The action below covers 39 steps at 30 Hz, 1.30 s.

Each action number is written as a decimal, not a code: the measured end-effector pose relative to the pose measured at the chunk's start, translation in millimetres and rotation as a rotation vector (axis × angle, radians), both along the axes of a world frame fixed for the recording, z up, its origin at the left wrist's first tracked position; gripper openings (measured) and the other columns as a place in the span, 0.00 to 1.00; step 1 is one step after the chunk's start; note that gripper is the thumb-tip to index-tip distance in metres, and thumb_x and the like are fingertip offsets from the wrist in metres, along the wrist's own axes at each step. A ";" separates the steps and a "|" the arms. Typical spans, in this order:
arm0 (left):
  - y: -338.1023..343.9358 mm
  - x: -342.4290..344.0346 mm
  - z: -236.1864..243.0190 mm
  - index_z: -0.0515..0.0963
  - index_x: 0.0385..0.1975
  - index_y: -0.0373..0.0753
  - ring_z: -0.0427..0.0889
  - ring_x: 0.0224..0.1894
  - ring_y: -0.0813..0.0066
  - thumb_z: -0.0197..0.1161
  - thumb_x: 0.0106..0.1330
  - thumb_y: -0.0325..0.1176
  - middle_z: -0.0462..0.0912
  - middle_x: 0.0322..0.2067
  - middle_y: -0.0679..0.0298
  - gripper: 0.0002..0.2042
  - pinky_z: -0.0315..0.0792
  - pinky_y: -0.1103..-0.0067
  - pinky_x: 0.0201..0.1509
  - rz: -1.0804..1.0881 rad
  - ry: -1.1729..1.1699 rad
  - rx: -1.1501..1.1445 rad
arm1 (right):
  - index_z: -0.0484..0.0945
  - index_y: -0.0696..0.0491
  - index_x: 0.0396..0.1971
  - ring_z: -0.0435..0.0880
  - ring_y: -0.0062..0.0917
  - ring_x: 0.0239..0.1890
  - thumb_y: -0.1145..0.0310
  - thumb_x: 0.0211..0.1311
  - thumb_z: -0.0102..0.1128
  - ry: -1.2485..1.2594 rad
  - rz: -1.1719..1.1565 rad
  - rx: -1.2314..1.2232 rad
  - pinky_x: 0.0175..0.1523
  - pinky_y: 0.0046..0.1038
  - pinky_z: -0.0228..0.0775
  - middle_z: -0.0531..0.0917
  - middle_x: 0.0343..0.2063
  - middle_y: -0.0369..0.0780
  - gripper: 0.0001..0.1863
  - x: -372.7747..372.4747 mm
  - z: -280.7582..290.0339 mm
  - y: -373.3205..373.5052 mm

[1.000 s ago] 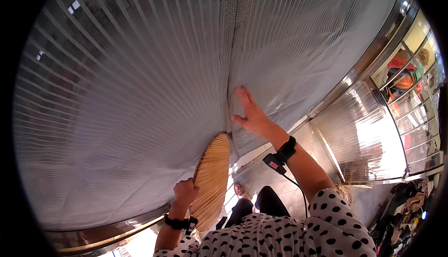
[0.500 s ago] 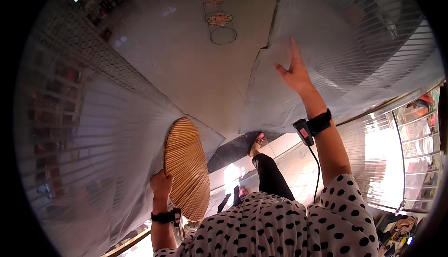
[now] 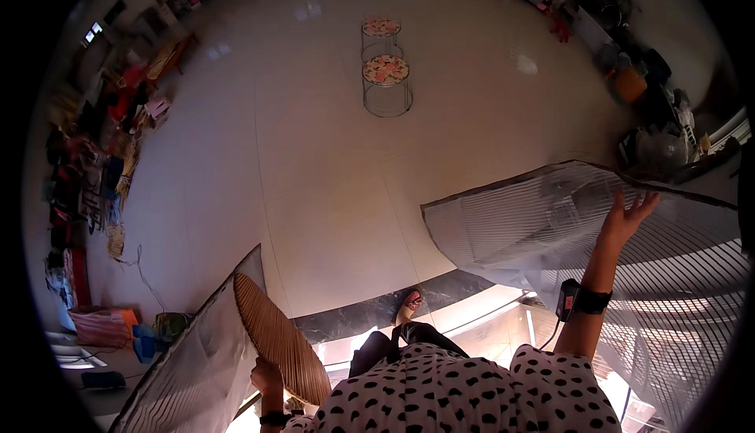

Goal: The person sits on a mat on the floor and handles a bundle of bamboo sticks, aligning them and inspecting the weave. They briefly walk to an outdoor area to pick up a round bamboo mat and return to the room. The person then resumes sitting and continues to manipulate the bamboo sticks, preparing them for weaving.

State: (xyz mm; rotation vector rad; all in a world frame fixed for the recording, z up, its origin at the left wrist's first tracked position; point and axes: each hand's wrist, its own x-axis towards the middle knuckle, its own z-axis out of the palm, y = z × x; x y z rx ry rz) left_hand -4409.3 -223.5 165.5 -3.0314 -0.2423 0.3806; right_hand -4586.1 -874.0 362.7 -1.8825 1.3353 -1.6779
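Observation:
My left hand [image 3: 267,376] grips the edge of a pleated, straw-coloured round fan [image 3: 279,331] beside the left panel [image 3: 189,370] of a translucent striped door curtain. My right hand [image 3: 633,217] is raised with fingers spread, against the dark-edged top of the right curtain panel [image 3: 495,236], which is pushed aside. Both wrists wear black straps, the right one with a small device and cable. My sandalled foot [image 3: 410,305] is on the dark stone threshold [image 3: 334,324] between the panels.
Beyond the doorway is a pale tiled floor [image 3: 307,158] with two round floral-topped metal stools [image 3: 385,71] ahead. Piles of assorted goods [image 3: 126,103] line the left wall, with a cable [image 3: 141,272] on the floor nearby. Bags and other items [image 3: 629,79] line the right side.
The curtain panels have parted widely, uncovering the room. My right hand has moved right with the right panel; my left hand has moved left and down with the fan.

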 end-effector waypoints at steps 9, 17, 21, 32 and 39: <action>-70.2 20.2 -70.7 0.73 0.24 0.37 0.79 0.28 0.56 0.57 0.46 0.36 0.79 0.23 0.53 0.09 0.73 0.66 0.33 -0.305 0.302 -0.053 | 0.47 0.65 0.57 0.65 0.35 0.53 0.72 0.55 0.53 -0.115 -0.090 -0.085 0.54 0.32 0.62 0.61 0.52 0.53 0.33 -7.2 12.1 -42.2; -260.8 179.0 -106.1 0.77 0.24 0.36 0.78 0.29 0.60 0.58 0.49 0.42 0.79 0.24 0.57 0.14 0.73 0.67 0.34 -0.377 0.649 0.071 | 0.43 0.65 0.58 0.69 0.33 0.50 0.74 0.56 0.53 0.209 -0.331 -0.177 0.53 0.30 0.63 0.65 0.50 0.53 0.36 -20.1 0.6 -69.3; -350.5 269.9 -144.2 0.78 0.25 0.36 0.78 0.31 0.60 0.59 0.52 0.45 0.79 0.27 0.56 0.16 0.73 0.68 0.35 -0.742 0.701 0.156 | 0.67 0.64 0.47 0.68 0.42 0.51 0.72 0.53 0.55 0.346 -0.549 -0.226 0.56 0.36 0.57 0.71 0.47 0.51 0.20 -27.2 5.3 -68.1; -605.7 400.2 -73.8 0.72 0.26 0.33 0.78 0.25 0.56 0.55 0.49 0.35 0.77 0.21 0.51 0.11 0.72 0.66 0.30 -1.482 0.313 -0.025 | 0.61 0.65 0.49 0.65 0.36 0.53 0.75 0.55 0.47 0.333 -0.565 0.079 0.55 0.29 0.58 0.65 0.51 0.49 0.21 32.7 -12.3 27.9; -723.5 395.4 -44.6 0.74 0.29 0.33 0.78 0.30 0.55 0.55 0.48 0.34 0.79 0.25 0.51 0.11 0.71 0.66 0.35 -1.862 0.332 0.120 | 0.39 0.61 0.59 0.67 0.35 0.50 0.56 0.56 0.50 -0.119 -0.640 0.039 0.54 0.33 0.58 0.65 0.49 0.50 0.40 67.7 11.4 106.6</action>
